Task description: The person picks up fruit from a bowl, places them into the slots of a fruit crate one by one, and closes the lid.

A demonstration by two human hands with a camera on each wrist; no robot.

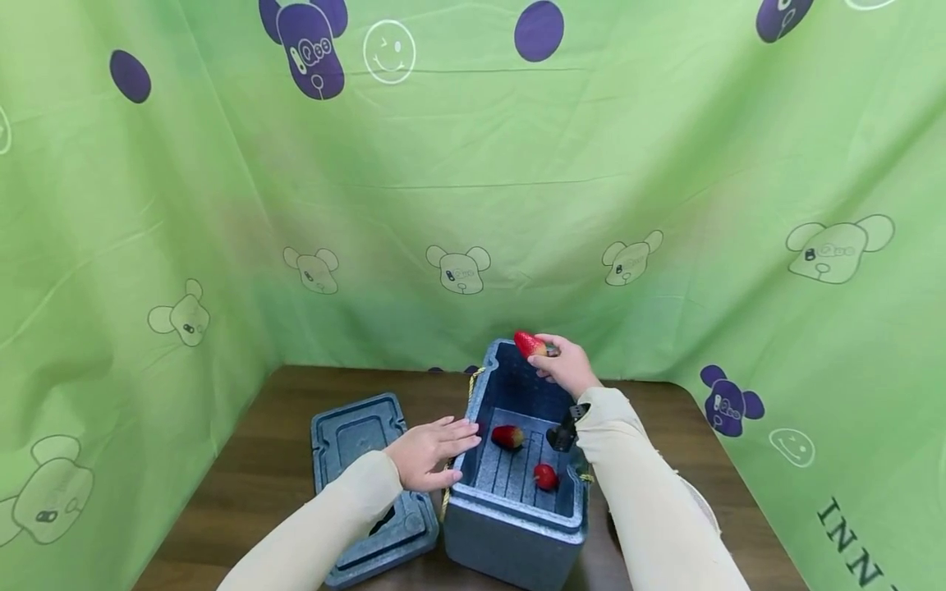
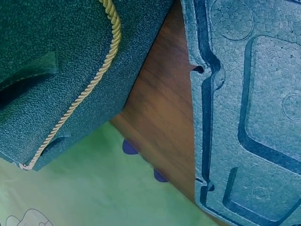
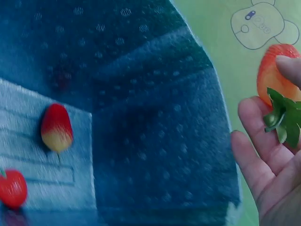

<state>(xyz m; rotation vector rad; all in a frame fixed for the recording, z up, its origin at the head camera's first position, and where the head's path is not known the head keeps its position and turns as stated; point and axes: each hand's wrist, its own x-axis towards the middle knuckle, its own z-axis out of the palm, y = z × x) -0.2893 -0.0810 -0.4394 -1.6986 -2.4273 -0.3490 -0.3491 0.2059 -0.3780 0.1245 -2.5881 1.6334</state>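
Observation:
My right hand (image 1: 567, 367) pinches a strawberry (image 1: 528, 344) above the far right wall of a blue-grey foam box (image 1: 510, 525). In the right wrist view, its green leaves (image 3: 286, 117) face the palm. Fingers fairly straight, my left hand (image 1: 432, 451) lies at the box's left rim. On the box floor are a red fruit with a yellowish end (image 3: 57, 128) and, nearer, a small round red fruit (image 1: 545, 477) with a bit of green on top. The left hand does not appear in the left wrist view.
Left of the box lies its foam lid (image 1: 355, 431) on the brown wooden table (image 1: 251, 460). A twisted yellow rope handle (image 2: 94, 80) hangs on the box's side. Partly behind my right sleeve is a pale curved edge (image 1: 702, 502). Green printed cloth (image 1: 473, 148) surrounds the table.

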